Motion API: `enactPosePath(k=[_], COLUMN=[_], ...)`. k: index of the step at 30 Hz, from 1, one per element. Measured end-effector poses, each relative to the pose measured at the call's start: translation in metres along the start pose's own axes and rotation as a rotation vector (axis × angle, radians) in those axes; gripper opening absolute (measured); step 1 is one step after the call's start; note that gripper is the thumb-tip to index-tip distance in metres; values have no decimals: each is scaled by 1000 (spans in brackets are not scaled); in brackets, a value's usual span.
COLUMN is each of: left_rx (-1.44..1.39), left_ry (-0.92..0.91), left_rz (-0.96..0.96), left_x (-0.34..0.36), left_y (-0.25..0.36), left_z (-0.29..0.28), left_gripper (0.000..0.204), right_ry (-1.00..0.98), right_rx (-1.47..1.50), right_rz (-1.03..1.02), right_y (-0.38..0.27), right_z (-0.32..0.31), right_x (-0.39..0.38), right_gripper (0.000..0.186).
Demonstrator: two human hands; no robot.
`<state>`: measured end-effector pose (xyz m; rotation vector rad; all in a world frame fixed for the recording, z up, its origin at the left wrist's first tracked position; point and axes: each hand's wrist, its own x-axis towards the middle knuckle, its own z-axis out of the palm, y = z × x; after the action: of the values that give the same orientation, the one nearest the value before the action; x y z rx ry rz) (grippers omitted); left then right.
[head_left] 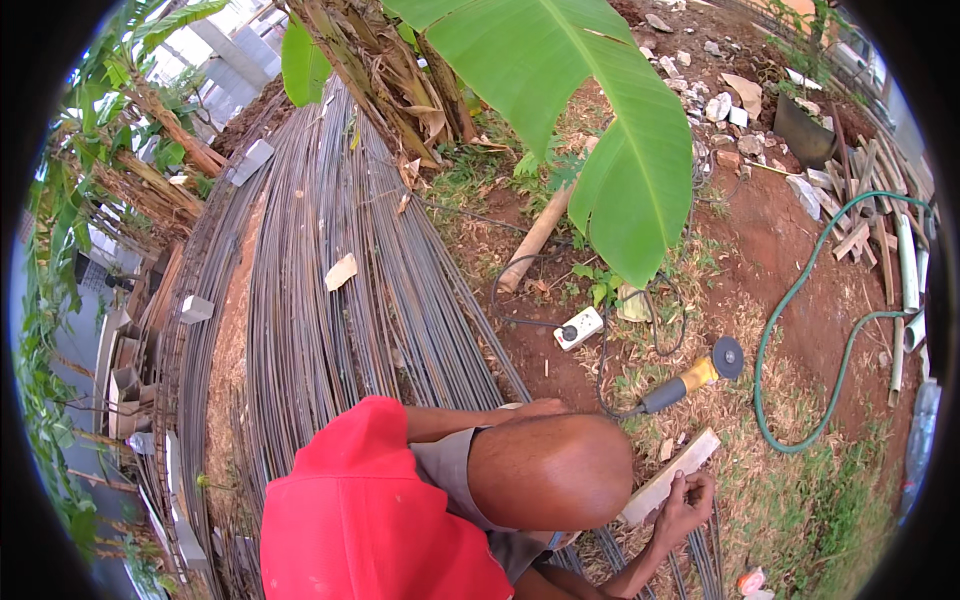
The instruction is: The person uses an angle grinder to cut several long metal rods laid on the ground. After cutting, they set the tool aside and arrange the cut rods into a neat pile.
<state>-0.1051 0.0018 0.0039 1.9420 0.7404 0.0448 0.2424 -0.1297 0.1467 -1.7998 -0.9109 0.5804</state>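
Note:
Neither of my hands shows in the head view. Right in front of me another person in a red vest bends over the steel bars, facing right. One hand of that person has its fingers at a pale wooden block, which lies across a few thin bars. The person's other hand is partly hidden behind their head. Beyond the block an angle grinder with a yellow and grey body and a dark disc lies on dry grass. Its cable runs toward a white socket block with a black plug in it.
Long steel bars stretch away on the left, with a stone piece on top. A large banana leaf hangs overhead. A green hose curves at the right, near scrap wood and rubble. A log lies mid-view.

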Motion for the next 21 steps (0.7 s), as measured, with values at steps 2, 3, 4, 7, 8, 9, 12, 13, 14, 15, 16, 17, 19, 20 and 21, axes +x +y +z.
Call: enactPosePath(k=[2,3,4,7,8,9,12,13,14,15,16,17,19,20,21], left_rx=[-18,-50,-95,-334,-443,-556,-829,-905,-969,-1004,-1026,-1051,-1014,-963,-819], left_ry=[-14,-7,-11,-33,-48,-68,-111,-107,-106,-90,-61,-43,14,46,26], left_rz=[6,-4,-12,-93,-127,-157,-207,-217,-227,-234,-237,-240,-224,-219,-203], left_x=[10,10,8,-16,-23,-28,-36,-41,-47,-54,-58,-63,-60,-54,-45], left_y=[7,17,32,64,79,94,129,136,143,148,150,152,157,162,170], left_z=[-6,-4,-9,-17,-21,-24,-33,-37,-39,-42,-48,-51,-61,-69,-82], left_gripper=[43,43,43,44,44,44,45,45,46,46,46,46,47,47,48], right_ry=[18,9,29,-23,-55,-45,-18,-23,-26,-35,-43,-54,-39,-24,14], right_rx=[14,11,25,85,48,53,131,139,167,200,233,179,127,99,112], right_rz=[21,42,61,56,57,38,41,63,55,40,25,19,-8,-20,-33], right_y=[0,5,8,2,-1,-4,-19,-23,-29,-36,-43,-50,-55,-59,-64], right_z=[5,4,8,21,20,22,32,38,43,49,54,55,55,53,51], right_x=[-8,-13,-17,-29,-37,-41,-46,-48,-50,-51,-50,-49,-43,-38,-30], right_gripper=[23,25,27,31,30,31,31,30,30,29,29,27,27,26,26])
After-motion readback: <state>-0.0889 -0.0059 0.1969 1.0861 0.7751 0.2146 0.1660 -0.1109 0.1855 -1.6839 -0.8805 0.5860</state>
